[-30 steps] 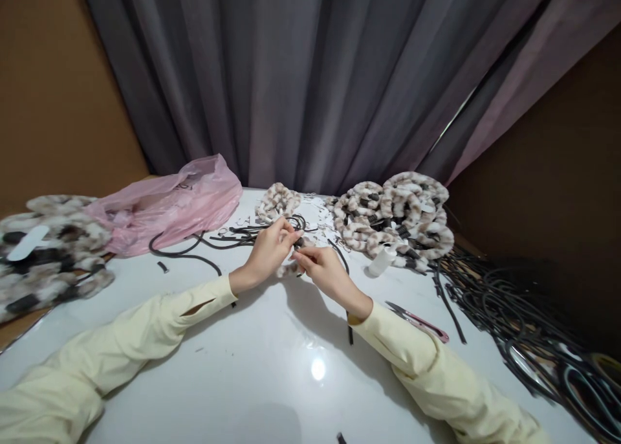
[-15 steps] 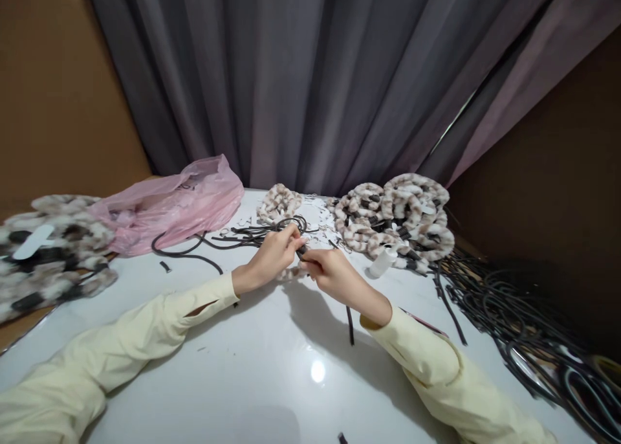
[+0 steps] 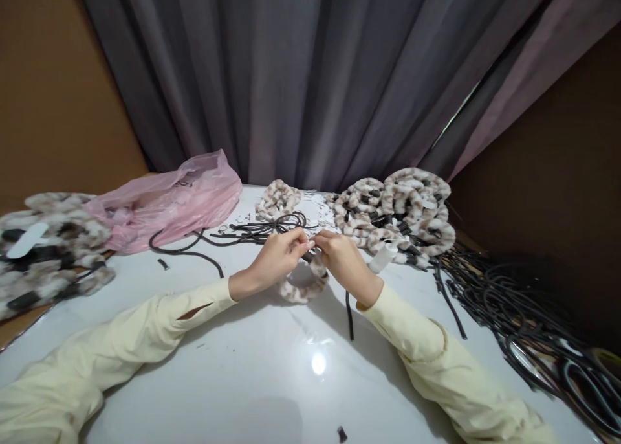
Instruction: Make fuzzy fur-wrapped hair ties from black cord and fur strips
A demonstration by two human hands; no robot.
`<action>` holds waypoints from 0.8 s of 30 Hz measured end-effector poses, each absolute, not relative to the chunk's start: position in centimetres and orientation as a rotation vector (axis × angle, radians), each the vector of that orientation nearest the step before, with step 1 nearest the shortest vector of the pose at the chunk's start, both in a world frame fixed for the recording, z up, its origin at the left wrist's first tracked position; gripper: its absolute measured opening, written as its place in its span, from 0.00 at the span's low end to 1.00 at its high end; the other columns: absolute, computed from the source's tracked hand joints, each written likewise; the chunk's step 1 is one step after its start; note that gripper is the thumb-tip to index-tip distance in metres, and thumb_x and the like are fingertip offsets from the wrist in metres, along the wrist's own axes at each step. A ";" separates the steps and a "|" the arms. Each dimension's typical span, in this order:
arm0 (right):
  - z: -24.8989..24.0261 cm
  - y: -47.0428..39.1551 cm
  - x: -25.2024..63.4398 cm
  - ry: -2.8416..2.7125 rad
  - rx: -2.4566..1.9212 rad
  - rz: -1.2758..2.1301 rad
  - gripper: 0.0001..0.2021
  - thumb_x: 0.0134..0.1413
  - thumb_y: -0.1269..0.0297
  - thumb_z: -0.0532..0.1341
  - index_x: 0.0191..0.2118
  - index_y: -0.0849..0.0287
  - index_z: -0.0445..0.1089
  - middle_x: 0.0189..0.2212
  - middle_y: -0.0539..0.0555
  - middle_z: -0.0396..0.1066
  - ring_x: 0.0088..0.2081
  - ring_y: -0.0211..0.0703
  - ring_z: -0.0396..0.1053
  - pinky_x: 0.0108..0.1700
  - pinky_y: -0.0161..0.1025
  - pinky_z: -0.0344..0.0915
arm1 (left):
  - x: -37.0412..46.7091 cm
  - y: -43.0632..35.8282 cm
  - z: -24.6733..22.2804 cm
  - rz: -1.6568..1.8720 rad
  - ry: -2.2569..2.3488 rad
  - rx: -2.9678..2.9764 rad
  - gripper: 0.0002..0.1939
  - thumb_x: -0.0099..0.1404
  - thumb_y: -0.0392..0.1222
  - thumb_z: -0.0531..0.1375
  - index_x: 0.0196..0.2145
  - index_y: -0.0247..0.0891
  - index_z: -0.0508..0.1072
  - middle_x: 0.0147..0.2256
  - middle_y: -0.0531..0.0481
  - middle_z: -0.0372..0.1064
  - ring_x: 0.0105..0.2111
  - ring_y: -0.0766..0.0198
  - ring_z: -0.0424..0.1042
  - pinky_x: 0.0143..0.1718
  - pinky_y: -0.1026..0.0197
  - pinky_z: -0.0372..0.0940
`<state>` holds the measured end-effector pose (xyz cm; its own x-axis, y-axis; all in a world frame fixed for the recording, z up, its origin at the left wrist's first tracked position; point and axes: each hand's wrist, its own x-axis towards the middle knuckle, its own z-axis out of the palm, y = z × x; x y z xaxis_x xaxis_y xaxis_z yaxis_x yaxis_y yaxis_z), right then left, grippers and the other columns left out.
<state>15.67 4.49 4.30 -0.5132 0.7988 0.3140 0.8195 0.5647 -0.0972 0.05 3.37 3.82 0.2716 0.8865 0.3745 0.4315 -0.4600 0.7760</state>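
Observation:
A fluffy white-and-brown ring (image 3: 301, 294) with black sections hangs just under my two hands, over the white table. My left hand (image 3: 272, 261) is closed, its thumb and fingertips pinched together at the ring's upper side. Opposite it, my right hand (image 3: 343, 260) is closed too, with its fingers against the ring's top right. The fingertips of both hands almost meet. Whatever small part lies between them is too small and hidden to make out. Black cords (image 3: 272, 227) lie just beyond the hands.
A pink plastic bag (image 3: 184, 204) lies back left, beside a pile of fluffy rings (image 3: 53, 263). More fluffy rings (image 3: 412, 201) are heaped back right, near a small white bottle (image 3: 383, 257). Black cords (image 3: 504, 308) tangle along the right. Small metal rings and white bits lie behind my hands.
My right hand has turned and shifted slightly up and right. The fluffy ring, mostly hidden before, now shows its loop below the hands. My fingertips have changed their grip.

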 end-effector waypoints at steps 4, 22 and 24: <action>3.6 5.3 15.9 -2.460 -1.192 0.056 0.14 0.45 0.84 0.49 0.27 0.65 0.70 0.26 0.54 0.67 0.28 0.37 0.64 0.30 0.32 0.54 | 0.1 3.1 3.8 1.086 1.164 1.986 0.08 0.60 0.41 0.55 0.24 0.37 0.65 0.21 0.56 0.61 0.22 0.68 0.58 0.25 0.67 0.50; 4.5 1.4 14.2 -2.335 -1.374 0.248 0.20 0.50 0.76 0.49 0.48 0.60 0.68 0.45 0.59 0.71 0.43 0.48 0.68 0.39 0.38 0.63 | -1.3 7.3 3.4 1.003 0.962 0.844 0.09 0.56 0.28 0.56 0.20 0.34 0.62 0.16 0.57 0.57 0.14 0.76 0.57 0.17 0.72 0.54; 3.1 2.3 14.0 -2.279 -1.223 0.432 0.22 0.54 0.74 0.48 0.55 0.61 0.61 0.53 0.61 0.64 0.46 0.47 0.67 0.43 0.39 0.63 | -1.5 7.4 4.0 0.953 0.936 0.810 0.10 0.56 0.26 0.53 0.19 0.33 0.62 0.15 0.57 0.56 0.13 0.77 0.54 0.17 0.72 0.54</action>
<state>13.97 2.33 3.06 -0.4620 0.8388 0.2879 0.6754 0.5432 -0.4988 -1.50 7.39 3.96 0.2752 0.9180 -0.2856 -0.3018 0.3646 0.8809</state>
